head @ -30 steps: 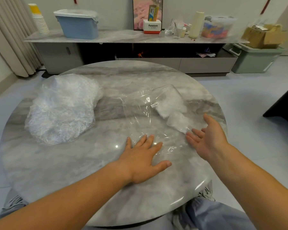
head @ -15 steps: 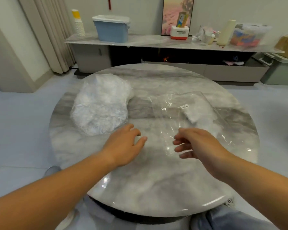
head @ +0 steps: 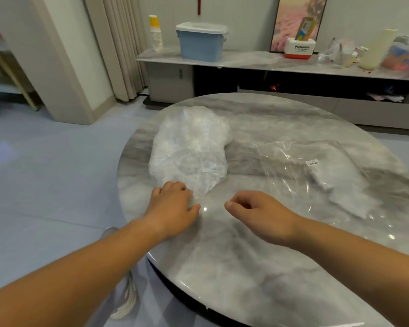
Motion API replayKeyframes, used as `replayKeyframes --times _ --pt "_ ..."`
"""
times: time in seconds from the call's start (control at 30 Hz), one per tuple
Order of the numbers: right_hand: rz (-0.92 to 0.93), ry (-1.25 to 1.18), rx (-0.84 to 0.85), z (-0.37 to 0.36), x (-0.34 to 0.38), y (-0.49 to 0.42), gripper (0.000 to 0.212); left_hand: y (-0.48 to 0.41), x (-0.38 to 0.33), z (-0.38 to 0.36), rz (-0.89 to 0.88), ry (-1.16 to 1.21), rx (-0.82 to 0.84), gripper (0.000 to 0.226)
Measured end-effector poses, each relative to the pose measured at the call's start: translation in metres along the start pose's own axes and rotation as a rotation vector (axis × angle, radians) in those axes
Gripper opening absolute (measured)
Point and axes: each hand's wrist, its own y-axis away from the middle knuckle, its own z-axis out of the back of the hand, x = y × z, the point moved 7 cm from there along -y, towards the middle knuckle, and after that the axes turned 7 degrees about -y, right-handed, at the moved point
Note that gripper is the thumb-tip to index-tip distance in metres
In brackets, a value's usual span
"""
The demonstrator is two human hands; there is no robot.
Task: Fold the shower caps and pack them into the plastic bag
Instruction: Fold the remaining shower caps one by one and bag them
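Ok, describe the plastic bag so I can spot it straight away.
On the round marble table, look at the right half. The plastic bag lies flat there, clear and shiny, with a small white label; the heap of shower caps on the left is crumpled and puffy.

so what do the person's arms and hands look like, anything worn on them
The left forearm and right forearm are bare right to the edge of the view, with no sleeve in sight. The left hand and right hand are bare too: no gloves, and no watch, bracelet or ring shows on the sides facing the camera. No markings or plasters are visible.
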Motion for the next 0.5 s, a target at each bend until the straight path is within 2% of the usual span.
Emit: replayKeyframes --times 0.07,0.2,0.27,0.37,0.43,0.5 --pt "0.030 0.052 -0.021 0.002 -0.004 0.000 0.032 0.007 -0.003 0.003 -0.060 0.000 -0.058 0.043" --pt "0.175 0.153 -0.097 0.011 -0.005 0.007 0.024 0.034 -0.023 0.013 -0.210 0.057 -0.149 0.074" --pt "0.259 0.187 -0.094 0.012 -0.006 0.015 0.024 0.051 -0.036 0.016 -0.288 0.082 -0.189 0.070" --pt "0.421 0.291 -0.049 0.011 -0.006 0.034 0.036 0.078 -0.056 0.022 -0.392 0.147 -0.246 0.054" --pt "0.484 0.323 0.016 0.007 -0.013 0.049 0.042 0.093 -0.071 0.019 -0.473 0.172 -0.214 0.048" --pt "0.471 0.352 0.101 0.001 -0.028 0.063 0.048 0.101 -0.082 0.007 -0.550 0.176 -0.105 0.047"
